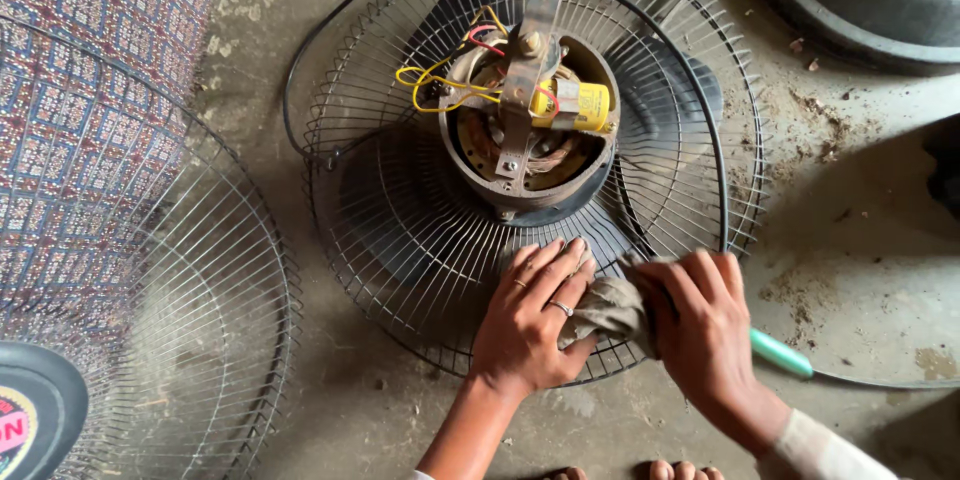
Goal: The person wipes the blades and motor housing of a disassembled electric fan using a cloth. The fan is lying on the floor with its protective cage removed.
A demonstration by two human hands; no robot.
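Note:
A round wire fan guard (400, 200) lies flat on the concrete floor with the open fan motor (530, 130) at its centre. The motor shows copper windings, yellow and red wires and a yellow capacitor (583, 105). My left hand (530, 320) rests flat on the guard's near edge, fingers together, a ring on one finger. My right hand (700, 325) grips a grey-brown rag (608, 310) pressed on the guard right beside the left hand. Dark fan blades show under the wires.
A second wire guard (130, 270) with a dark centre disc lies at the left over a patterned cloth (90, 60). A black cable (690, 80) loops across the guard. A green-handled tool (782, 352) lies at the right. A dark round base (870, 0) sits top right.

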